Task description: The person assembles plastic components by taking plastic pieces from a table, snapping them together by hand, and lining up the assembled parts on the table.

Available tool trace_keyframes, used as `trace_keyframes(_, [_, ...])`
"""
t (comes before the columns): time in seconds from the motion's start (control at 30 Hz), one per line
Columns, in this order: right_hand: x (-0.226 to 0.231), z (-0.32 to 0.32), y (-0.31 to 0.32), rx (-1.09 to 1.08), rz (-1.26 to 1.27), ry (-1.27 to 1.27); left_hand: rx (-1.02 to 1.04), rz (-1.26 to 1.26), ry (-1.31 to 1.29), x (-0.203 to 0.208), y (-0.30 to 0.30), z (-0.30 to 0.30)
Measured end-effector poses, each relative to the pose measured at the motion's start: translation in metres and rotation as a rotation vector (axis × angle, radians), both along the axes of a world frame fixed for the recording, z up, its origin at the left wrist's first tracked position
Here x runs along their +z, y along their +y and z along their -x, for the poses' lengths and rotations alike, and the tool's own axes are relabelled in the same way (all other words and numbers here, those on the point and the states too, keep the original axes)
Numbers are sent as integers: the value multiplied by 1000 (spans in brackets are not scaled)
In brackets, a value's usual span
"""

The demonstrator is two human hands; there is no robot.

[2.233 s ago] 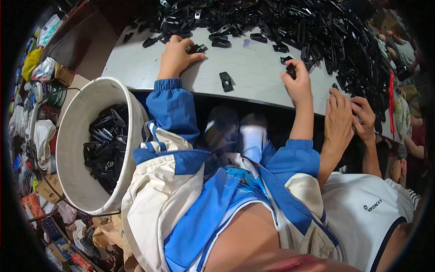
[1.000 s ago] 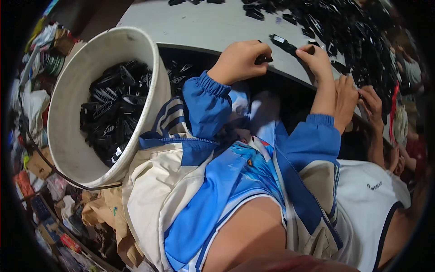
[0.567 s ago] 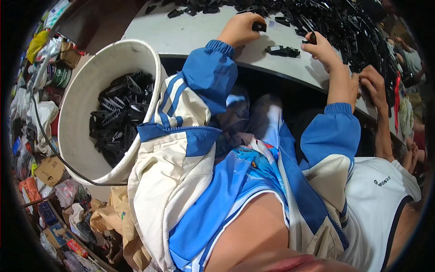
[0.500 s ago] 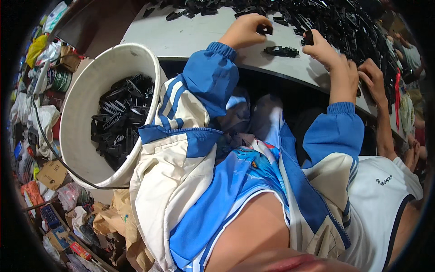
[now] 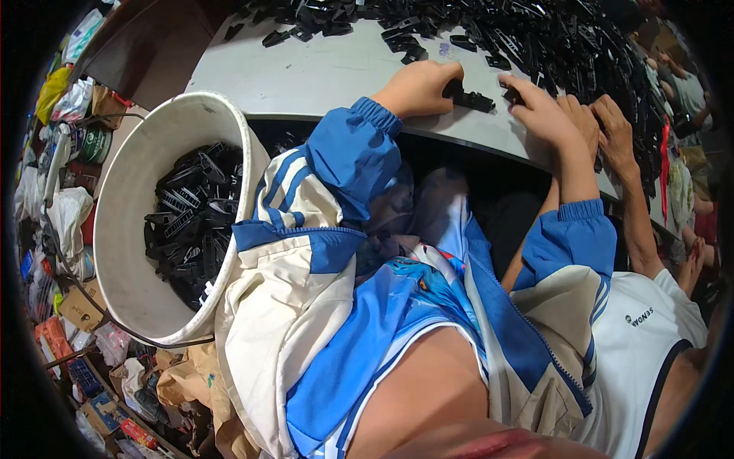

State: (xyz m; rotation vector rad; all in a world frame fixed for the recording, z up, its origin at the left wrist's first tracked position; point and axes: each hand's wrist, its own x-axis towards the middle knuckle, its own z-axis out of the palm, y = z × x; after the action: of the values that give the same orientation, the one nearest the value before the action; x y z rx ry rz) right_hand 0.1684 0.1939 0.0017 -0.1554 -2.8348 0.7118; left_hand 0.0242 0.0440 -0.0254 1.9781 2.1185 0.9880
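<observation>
My left hand (image 5: 422, 89) is closed at the table's near edge, thumb and fingers pinched on a small dark piece. Against its fingertips lies a long black plastic clip-like piece (image 5: 475, 101); whether the two are joined I cannot tell. My right hand (image 5: 540, 112) faces it from the right, its fingers curled round a small black plastic piece (image 5: 512, 95) that is mostly hidden. A large heap of similar black pieces (image 5: 535, 42) covers the far and right part of the white table (image 5: 306, 73).
At my left stands a white bucket (image 5: 115, 229) partly filled with black plastic pieces (image 5: 195, 214). Close on my right, a co-worker in a white top (image 5: 642, 329) has hands (image 5: 612, 126) at the table. Bags and boxes (image 5: 84, 306) clutter the far left.
My left hand has come down and slightly right to the piece lying on the table. My right hand has moved slightly down. The view has shifted, and the co-worker's hands are nearer my right hand.
</observation>
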Motion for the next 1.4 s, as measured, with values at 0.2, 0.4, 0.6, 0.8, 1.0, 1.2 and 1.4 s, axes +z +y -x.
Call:
trace_keyframes(0.2, [5,6,-14,-111,-13,-182,25,-48,-1,-3,-1,4])
trace_keyframes(0.4, [-1,4,-26,-94,-303,-34,27,-60,-18,-4,-3,5])
trace_keyframes(0.6, [-6,4,-24,-50,-284,-52,22,-66,-67,-5,-1,7])
trace_keyframes(0.8, [-6,-1,-26,-27,-204,26,0,-86,-50,-6,0,7])
trace_keyframes(1.0, [-11,0,-22,-44,-234,71,-29,-107,-79,-9,-1,7])
trace_keyframes(1.2, [-13,0,-12,40,-222,78,-10,-114,-70,-10,-2,6])
trace_keyframes(1.4, [-9,3,-20,1,-198,44,3,-142,-88,-9,-2,5])
